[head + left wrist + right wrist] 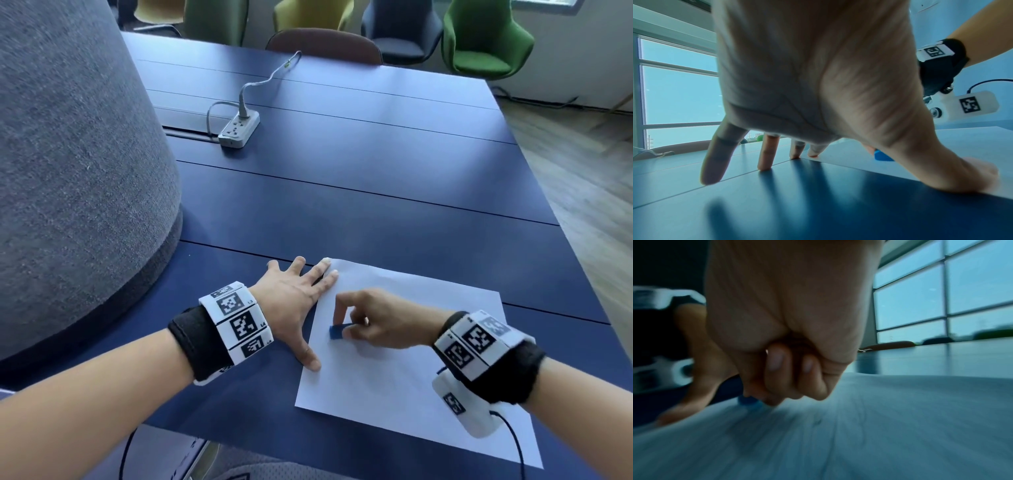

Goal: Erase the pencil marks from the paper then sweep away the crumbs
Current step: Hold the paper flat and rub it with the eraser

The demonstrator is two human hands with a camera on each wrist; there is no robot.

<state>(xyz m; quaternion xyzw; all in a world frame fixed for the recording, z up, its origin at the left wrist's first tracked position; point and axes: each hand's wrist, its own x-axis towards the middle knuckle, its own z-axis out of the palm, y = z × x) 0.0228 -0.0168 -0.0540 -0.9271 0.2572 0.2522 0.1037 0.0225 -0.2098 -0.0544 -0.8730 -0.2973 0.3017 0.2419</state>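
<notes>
While the right hand [371,322] pinches the blue eraser [340,331] against the paper [404,370] at lower centre of the head view, the left hand [291,308] lies flat and spread, its fingertips [329,270] and thumb on the sheet's left edge. Paper is thin and light, likely to slide or crease on the smooth table [376,171], so pin it close to the rubbing spot. Eraser looks small and grippy; hold it low. Marks not legible; right wrist view blurred.

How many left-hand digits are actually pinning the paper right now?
3: the left hand has two fingertips on the paper at its far-left corner, and the thumb on its left edge. The other two rest on the table.
</notes>
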